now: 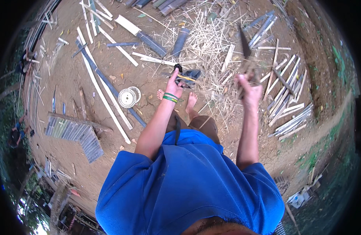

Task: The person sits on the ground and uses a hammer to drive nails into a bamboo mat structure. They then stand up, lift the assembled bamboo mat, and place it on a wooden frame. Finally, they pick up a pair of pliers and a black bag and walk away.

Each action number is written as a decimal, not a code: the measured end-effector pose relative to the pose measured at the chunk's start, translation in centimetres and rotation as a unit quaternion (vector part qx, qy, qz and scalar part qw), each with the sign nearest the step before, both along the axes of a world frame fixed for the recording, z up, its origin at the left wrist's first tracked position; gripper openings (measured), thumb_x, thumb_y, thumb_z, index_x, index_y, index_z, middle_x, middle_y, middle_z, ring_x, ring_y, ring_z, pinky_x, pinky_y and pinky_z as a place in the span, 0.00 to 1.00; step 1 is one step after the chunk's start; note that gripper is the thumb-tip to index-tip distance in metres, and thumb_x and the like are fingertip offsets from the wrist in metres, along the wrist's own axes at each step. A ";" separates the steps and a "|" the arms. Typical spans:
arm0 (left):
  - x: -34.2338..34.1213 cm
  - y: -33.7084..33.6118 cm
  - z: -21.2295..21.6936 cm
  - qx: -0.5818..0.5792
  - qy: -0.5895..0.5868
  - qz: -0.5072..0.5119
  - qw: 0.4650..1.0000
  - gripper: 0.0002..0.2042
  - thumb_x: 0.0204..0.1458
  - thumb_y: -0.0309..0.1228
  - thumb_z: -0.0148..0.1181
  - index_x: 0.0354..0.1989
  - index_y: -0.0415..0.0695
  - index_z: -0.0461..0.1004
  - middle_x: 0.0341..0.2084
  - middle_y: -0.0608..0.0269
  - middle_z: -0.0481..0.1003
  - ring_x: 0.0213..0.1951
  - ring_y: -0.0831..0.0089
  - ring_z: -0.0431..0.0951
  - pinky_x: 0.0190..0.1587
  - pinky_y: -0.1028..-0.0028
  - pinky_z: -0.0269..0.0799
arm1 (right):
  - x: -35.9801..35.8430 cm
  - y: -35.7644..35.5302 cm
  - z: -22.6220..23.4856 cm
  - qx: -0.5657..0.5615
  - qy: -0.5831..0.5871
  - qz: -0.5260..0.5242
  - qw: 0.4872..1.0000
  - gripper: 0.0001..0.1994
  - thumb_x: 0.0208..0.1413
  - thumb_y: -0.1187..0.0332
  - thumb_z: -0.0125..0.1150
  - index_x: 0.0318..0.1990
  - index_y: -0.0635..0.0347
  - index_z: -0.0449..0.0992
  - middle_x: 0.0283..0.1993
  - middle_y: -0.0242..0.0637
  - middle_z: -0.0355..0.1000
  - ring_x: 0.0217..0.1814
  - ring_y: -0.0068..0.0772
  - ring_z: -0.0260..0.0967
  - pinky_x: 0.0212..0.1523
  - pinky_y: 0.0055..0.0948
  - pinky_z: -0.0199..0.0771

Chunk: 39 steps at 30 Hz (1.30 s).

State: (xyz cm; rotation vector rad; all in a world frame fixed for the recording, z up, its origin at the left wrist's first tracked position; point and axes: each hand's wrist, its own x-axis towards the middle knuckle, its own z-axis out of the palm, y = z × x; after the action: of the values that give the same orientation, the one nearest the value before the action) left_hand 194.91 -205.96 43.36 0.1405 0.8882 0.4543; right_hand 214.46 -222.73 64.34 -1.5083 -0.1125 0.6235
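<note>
My right hand [251, 91] is closed round the grip of a machete [244, 44], whose long dark blade points away from me. Around the grip the picture is blurred and brownish. My left hand [175, 85], wearing green bands at the wrist, is curled round a small black object [178, 67] that sticks up past the thumb. Just right of those fingers lies a dark, cloth-like thing with a yellow strip [190, 76]; I cannot tell whether the hand holds it too. Both hands are in front of my bare feet [192, 100], apart from each other.
Pale shavings [210, 35] cover the ground ahead. Bamboo strips [286, 94] are piled at the right. A split bamboo piece [151, 43] and a short dark tube [180, 41] lie ahead. Left are long strips [100, 92], a white plastic basket [127, 98] and a slatted bamboo panel [70, 131].
</note>
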 end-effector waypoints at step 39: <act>-15.6 -3.8 13.7 0.264 0.057 0.082 0.959 0.12 0.55 0.28 0.61 0.48 0.42 0.76 0.36 0.66 0.78 0.37 0.78 0.76 0.41 0.76 0.72 | -20.1 11.0 -4.3 -0.058 -0.155 0.476 0.864 0.22 0.47 0.71 0.74 0.45 0.69 0.68 0.38 0.40 0.72 0.34 0.27 0.72 0.34 0.26 0.75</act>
State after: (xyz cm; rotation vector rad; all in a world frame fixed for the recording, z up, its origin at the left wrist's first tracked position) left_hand 179.30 -209.78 57.11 0.5911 0.8772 0.8405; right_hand 194.36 -211.72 60.08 -1.6118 -1.1409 1.1681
